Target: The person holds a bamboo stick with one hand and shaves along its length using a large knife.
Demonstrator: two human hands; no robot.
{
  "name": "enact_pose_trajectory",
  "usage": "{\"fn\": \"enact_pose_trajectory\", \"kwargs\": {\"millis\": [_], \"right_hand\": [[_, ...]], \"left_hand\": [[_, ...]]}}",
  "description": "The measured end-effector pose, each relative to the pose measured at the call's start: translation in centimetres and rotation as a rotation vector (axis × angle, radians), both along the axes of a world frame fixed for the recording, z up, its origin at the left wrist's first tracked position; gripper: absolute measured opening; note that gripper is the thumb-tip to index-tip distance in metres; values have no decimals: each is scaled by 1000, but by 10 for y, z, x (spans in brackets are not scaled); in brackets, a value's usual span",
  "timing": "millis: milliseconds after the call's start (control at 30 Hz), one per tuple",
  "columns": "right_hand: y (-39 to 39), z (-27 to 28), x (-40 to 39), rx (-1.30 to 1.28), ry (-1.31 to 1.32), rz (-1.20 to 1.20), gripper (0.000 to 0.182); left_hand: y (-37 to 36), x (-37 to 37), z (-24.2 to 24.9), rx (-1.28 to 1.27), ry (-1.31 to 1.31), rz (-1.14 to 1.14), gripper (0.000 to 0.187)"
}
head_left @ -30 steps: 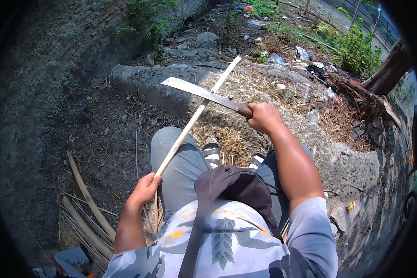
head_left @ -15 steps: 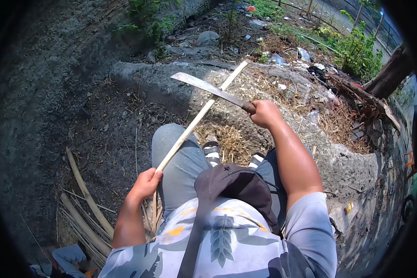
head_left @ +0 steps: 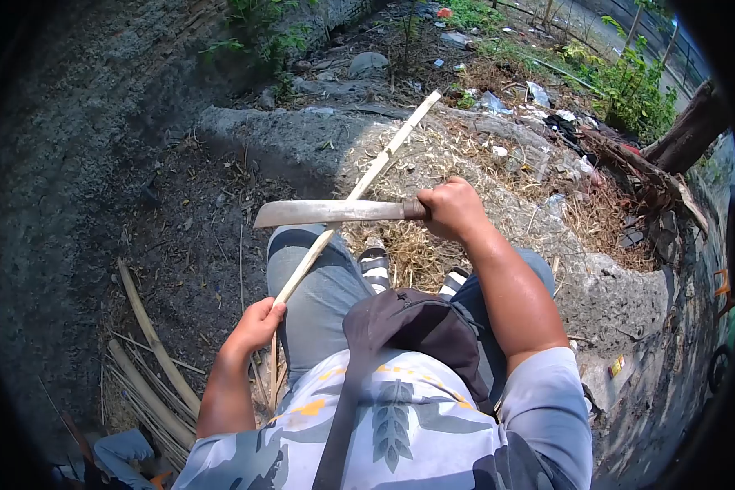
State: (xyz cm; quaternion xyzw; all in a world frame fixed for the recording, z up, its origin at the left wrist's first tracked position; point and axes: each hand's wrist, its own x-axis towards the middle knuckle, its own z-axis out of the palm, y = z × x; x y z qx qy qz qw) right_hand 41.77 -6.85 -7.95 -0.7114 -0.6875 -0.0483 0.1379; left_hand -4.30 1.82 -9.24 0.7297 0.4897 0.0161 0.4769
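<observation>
A long pale strip of split wood or bamboo [head_left: 382, 161] slants up and away from my left knee. My left hand [head_left: 259, 322] is closed around its near end, thumb along the top. In my right hand [head_left: 453, 208] is the dark handle of a machete [head_left: 335, 213], whose broad blade points left. That blade crosses over the strip just beyond my left knee and hides a short piece of it. Below the crossing, the strip passes over my jeans [head_left: 306, 269].
Several curved strips [head_left: 157, 351] lie on the dark ground at lower left, near another person's trouser leg [head_left: 122, 449]. Pale shavings [head_left: 400, 253] cover the ground around my sandals [head_left: 374, 269]. A rough wall rises at left; a tree trunk [head_left: 690, 131] leans at right.
The machete has come down the strip toward me, its blade turning from slanted to nearly level. The strip's far end has tipped slightly up and right; my left hand stays put.
</observation>
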Motion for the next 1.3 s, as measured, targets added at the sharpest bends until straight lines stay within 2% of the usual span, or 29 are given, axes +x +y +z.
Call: {"fn": "enact_pose_trajectory", "kwargs": {"millis": [67, 167, 400, 433, 567, 700, 800, 867, 1000, 1133, 1300], "right_hand": [[3, 0, 23, -141, 162, -339, 13], [0, -15, 48, -212, 173, -504, 18], [-16, 10, 30, -210, 377, -480, 23], [-17, 9, 29, -193, 361, -430, 26], [-12, 11, 20, -323, 252, -224, 20], [-6, 5, 4, -157, 71, -64, 13], [-3, -2, 30, -93, 23, -253, 14], [-5, 9, 49, -186, 307, -593, 18], [-15, 13, 45, -213, 268, -616, 23], [-18, 15, 37, -184, 349, -559, 27], [-12, 6, 28, -210, 307, -265, 25]], "left_hand": [[-1, -7, -7, 6, 4, -11, 36], [8, 0, -4, 25, 43, -54, 35], [6, 3, 0, -23, 34, -19, 37], [6, 3, -3, -22, 36, -26, 37], [4, 5, 2, 8, 25, -26, 38], [7, 1, -4, -43, 26, -7, 39], [7, -1, -3, -57, 16, -14, 38], [11, -1, -2, -79, -1, -17, 38], [17, -1, -1, -109, 16, -46, 36], [16, -2, -5, -192, -26, -15, 34], [14, 1, 0, -172, -22, 3, 35]]}}
